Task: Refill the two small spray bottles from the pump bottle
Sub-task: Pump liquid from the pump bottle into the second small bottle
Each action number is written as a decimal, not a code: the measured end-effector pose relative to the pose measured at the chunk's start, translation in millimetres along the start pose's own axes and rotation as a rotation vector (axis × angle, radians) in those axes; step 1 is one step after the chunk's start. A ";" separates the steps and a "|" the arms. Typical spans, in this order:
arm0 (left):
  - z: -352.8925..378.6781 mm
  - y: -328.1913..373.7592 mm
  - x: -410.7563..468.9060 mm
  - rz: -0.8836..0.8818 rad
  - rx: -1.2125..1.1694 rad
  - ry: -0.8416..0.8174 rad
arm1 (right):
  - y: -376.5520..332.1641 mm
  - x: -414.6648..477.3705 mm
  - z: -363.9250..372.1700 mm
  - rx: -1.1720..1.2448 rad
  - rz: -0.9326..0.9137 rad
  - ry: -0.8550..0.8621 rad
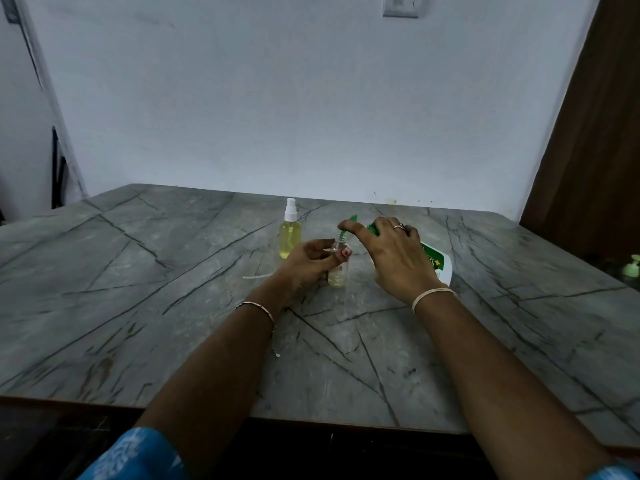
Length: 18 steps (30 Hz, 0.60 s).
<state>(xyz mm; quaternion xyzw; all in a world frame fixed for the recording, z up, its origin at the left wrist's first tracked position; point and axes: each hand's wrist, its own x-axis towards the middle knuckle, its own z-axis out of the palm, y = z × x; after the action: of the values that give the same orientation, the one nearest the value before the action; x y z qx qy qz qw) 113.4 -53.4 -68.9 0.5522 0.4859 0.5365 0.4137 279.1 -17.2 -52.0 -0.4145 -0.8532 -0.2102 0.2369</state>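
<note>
While our left hand [310, 259] grips the uncapped spray bottle [337, 274], our right hand [394, 259] clasps the tilted pump bottle [444, 269], forefinger on its green spout [353, 219], near 1 capped spray bottle [290, 238].

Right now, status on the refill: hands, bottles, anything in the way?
Left hand grips open small bottle, little liquid in it. Right hand holds pump bottle tilted, green spout at its mouth. Other spray bottle capped, standing behind. Nothing blocking.

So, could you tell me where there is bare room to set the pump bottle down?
Free: tabletop left of the capped spray bottle and right of the pump bottle. Crowded: between them, left hand, right hand and open bottle.
</note>
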 end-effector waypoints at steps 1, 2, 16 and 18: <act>0.6 0.1 -0.3 0.001 0.005 0.000 | -0.4 0.3 0.0 0.004 0.001 0.002; 1.2 0.7 -1.0 0.001 0.010 0.001 | -0.7 0.7 0.3 0.004 0.001 0.005; 1.9 -0.4 -0.6 -0.004 0.018 0.006 | 4.4 -2.4 1.5 -0.033 -0.034 0.028; 1.7 -0.5 -0.7 -0.006 0.021 0.007 | 2.3 -0.7 1.6 -0.029 -0.021 0.023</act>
<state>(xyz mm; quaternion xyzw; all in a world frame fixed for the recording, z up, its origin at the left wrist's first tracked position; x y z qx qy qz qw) 115.0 -54.0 -69.7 0.5531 0.4949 0.5320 0.4077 281.0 -15.4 -53.3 -0.4066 -0.8514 -0.2300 0.2384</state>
